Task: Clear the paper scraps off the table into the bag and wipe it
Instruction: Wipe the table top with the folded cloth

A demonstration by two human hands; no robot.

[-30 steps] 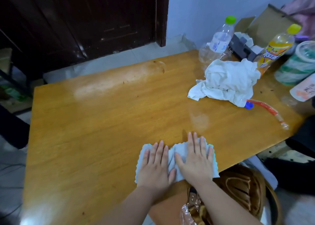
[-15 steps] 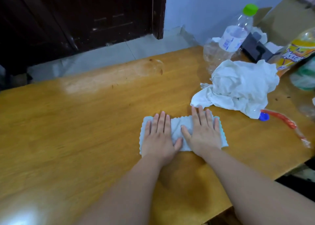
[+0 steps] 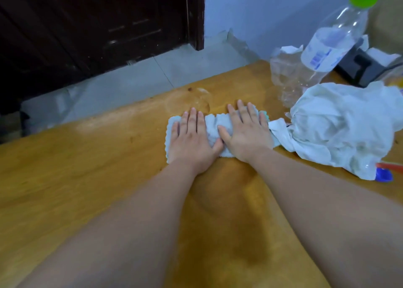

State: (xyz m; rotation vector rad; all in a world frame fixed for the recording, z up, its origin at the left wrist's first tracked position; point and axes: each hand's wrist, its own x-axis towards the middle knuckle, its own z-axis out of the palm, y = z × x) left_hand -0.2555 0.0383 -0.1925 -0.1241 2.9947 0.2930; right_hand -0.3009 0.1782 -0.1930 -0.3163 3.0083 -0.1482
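A pale blue cloth (image 3: 214, 127) lies bunched on the wooden table (image 3: 87, 167), near its far edge. My left hand (image 3: 192, 139) presses flat on the cloth's left part, fingers straight. My right hand (image 3: 246, 135) presses flat on its right part, thumb beside the left thumb. A crumpled white bag (image 3: 340, 126) lies just right of the cloth, and its loose corner touches the cloth's right end. No paper scraps show on the table.
A clear plastic bottle with a green cap (image 3: 331, 39) leans at the far right beside a black box (image 3: 359, 67). A blue cap and red tube (image 3: 385, 172) lie under the bag's edge. Beyond the table is grey floor and a dark door (image 3: 98, 25).
Both hands have pushed the cloth away from me, from the near edge across the table to near the far edge, and it now meets the white bag.
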